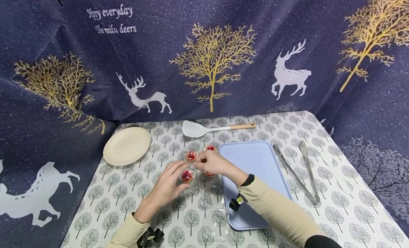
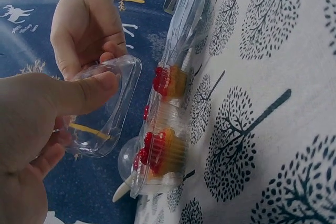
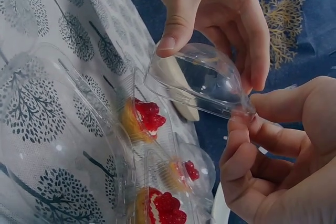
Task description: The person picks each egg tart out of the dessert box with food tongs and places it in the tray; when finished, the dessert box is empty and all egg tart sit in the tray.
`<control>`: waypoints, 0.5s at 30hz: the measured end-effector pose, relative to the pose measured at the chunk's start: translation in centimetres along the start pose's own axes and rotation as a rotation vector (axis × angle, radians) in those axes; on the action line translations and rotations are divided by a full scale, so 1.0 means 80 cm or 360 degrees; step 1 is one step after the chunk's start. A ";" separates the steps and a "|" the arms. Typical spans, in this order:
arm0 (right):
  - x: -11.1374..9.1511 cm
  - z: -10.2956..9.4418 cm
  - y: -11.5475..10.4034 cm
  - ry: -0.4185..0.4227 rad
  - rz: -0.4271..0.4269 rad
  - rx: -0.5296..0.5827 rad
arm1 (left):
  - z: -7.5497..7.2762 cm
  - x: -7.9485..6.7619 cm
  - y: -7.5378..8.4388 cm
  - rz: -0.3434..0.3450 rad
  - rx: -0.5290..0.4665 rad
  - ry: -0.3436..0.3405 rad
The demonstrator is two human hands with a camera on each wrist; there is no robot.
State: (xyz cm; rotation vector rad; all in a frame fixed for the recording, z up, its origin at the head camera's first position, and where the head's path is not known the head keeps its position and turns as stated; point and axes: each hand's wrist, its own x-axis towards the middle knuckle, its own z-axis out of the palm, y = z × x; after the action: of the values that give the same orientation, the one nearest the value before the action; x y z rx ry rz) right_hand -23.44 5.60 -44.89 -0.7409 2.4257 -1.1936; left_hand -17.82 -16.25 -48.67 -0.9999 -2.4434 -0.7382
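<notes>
Both hands are on one clear plastic domed lid [image 3: 202, 74], raised above several small tarts with red fruit tops. My left hand [image 1: 166, 186] holds the lid between thumb and fingers. At its edge, my right hand [image 1: 214, 162] pinches the rim with fingertips. Nothing shows inside the lid. Below the hands, a tart [image 1: 187, 176] and another tart [image 1: 190, 155] sit in the clear plastic packaging [image 2: 142, 182]. The right hand partly hides the tarts on the right side, including one tart [image 1: 210, 148] behind it.
Empty clear plastic lids [image 1: 215, 223] lie nearer me. A blue tray [image 1: 252, 170] is right of the tarts, with metal tongs [image 1: 310, 177] beyond. A cream plate [image 1: 126, 146] lies at the back left, a white turner [image 1: 195, 129] at the back. Patterned cloth [image 1: 105, 205] covers the table.
</notes>
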 end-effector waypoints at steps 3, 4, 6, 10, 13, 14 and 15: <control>-0.003 -0.001 0.002 -0.0011 0.0027 0.0041 | -0.001 0.000 0.001 0.0050 0.0012 0.0025; -0.005 -0.001 0.002 -0.0018 0.0037 0.0055 | -0.001 0.000 0.002 0.0058 0.0014 0.0031; -0.007 0.000 0.005 -0.0023 0.0051 0.0089 | -0.002 0.000 0.002 0.0079 0.0016 0.0046; -0.010 0.003 0.009 -0.0038 0.0109 0.0166 | -0.003 0.000 0.004 0.0118 0.0004 0.0080; -0.012 0.006 0.013 -0.0083 0.0169 0.0296 | -0.004 -0.001 0.005 0.0159 -0.0001 0.0127; -0.013 0.006 0.013 -0.0112 0.0189 0.0356 | -0.005 -0.001 0.006 0.0169 0.0000 0.0137; -0.015 0.007 0.013 -0.0146 0.0205 0.0427 | -0.005 -0.001 0.006 0.0179 0.0003 0.0147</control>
State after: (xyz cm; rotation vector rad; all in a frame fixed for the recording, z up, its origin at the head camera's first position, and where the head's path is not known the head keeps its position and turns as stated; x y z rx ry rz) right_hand -22.53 6.45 -45.96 -0.5377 2.1473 -1.3651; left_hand -17.35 -16.26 -48.28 -1.0683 -2.2886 -0.7278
